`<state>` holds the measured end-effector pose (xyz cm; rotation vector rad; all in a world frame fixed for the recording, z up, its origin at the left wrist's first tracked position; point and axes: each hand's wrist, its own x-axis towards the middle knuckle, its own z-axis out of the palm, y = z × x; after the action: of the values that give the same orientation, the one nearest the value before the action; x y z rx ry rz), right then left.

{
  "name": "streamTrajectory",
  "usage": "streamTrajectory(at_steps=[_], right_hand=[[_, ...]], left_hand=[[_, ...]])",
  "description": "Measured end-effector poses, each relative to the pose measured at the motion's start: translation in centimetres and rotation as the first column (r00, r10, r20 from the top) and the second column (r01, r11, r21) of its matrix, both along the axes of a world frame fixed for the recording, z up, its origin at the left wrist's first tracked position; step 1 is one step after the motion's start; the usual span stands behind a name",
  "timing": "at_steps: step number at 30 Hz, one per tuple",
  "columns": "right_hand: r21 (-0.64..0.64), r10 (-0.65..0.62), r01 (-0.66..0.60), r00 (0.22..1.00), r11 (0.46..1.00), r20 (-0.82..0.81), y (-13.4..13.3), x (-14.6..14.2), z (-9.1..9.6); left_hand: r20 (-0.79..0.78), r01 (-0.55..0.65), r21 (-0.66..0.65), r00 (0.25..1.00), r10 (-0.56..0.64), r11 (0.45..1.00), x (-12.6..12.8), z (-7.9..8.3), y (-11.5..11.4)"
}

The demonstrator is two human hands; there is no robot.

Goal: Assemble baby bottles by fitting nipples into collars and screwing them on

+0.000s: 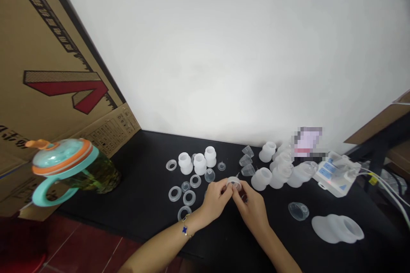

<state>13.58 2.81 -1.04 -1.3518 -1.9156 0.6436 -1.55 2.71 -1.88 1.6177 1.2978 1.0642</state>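
Note:
Both hands meet over the black mat [141, 204] near the middle of the view. My left hand [215, 200], with a bracelet at the wrist, and my right hand [251, 205] pinch a small translucent ring-shaped cap [234, 184] between their fingertips. Several clear silicone rings [188, 197] lie just left of my left hand. Three white dome-shaped pieces [199, 163] stand behind them. Small clear cups [246, 161] sit just beyond the held cap.
A row of white silicone pieces [278, 169] runs to the right, ending at a white device [335, 172] with cables. A large white funnel piece [338, 228] and a clear shield [298, 210] lie at right. A teal-and-orange lidded jug [68, 168] stands left, before cardboard boxes [48, 72].

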Motion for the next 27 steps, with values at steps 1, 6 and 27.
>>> streamTrajectory(at_steps=[1, 6, 27], right_hand=[[0.0, 0.0, 0.0, 1.0, 1.0, 0.0, -0.01, 0.01, 0.05], [-0.011, 0.006, -0.006, 1.0, 1.0, -0.005, -0.11, -0.06, 0.22], [-0.086, 0.018, -0.041, 0.966, 0.995, -0.258, -0.18, 0.16, 0.18]], left_hand=[[0.001, 0.001, -0.002, 1.0, -0.001, 1.0, -0.01, 0.01, -0.02], [0.018, 0.001, -0.005, 1.0, -0.001, 1.0, 0.01, 0.07, 0.03], [0.071, 0.005, -0.009, 0.998, -0.004, 1.0, 0.01, 0.13, -0.15]])
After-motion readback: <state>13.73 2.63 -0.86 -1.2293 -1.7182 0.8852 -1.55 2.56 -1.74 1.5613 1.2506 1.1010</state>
